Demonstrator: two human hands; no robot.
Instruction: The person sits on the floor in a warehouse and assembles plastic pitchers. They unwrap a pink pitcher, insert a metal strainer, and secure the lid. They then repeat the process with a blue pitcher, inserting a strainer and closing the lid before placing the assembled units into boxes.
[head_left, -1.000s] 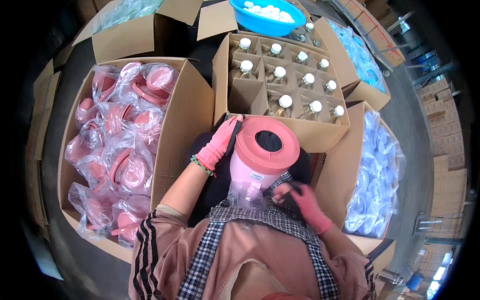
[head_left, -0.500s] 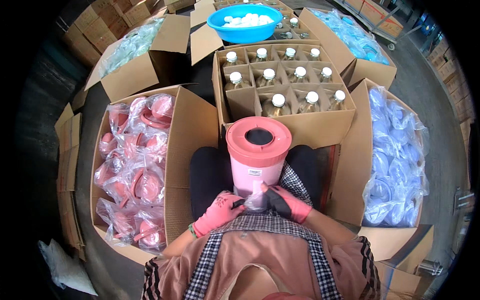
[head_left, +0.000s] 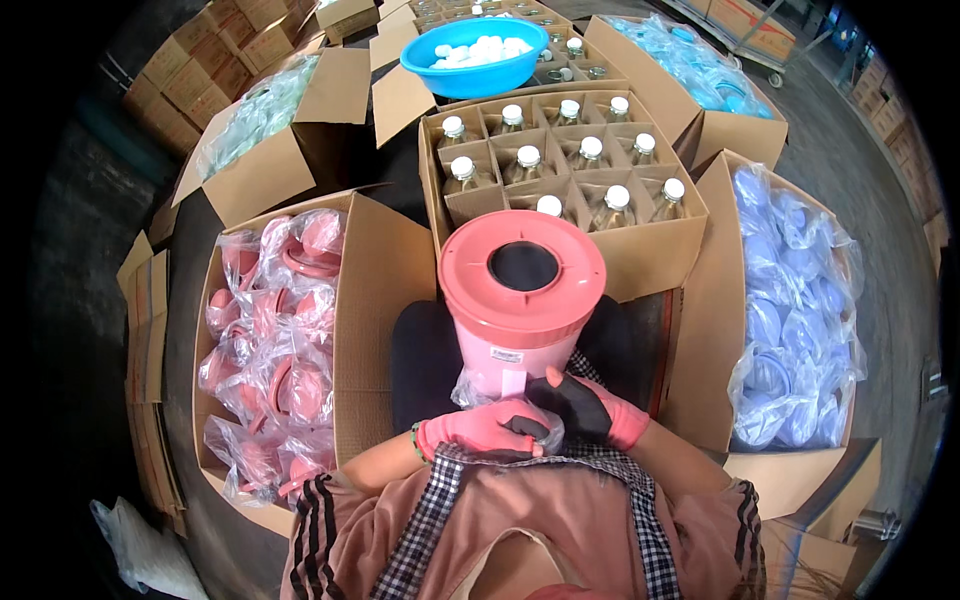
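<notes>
A light-pink cylindrical container with a darker pink lid stands between my knees, its top leaning toward me. In the lid's middle is a round black part. Clear plastic film bunches around the container's lower end. My left hand, in a pink glove with dark fingertips, is closed on the film just below the container. Close beside it, my right hand is also closed on the film, its thumb raised against the container. The container's bottom is hidden behind the hands.
A divided carton of white-capped glass bottles stands ahead. Cartons of bagged pink parts and bagged purple parts flank me. Farther off are a blue basin of white caps and cartons of bagged green and turquoise parts.
The container has risen toward me and its lid faces me more. My hands have drawn closer together, the left one moving right and slightly down.
</notes>
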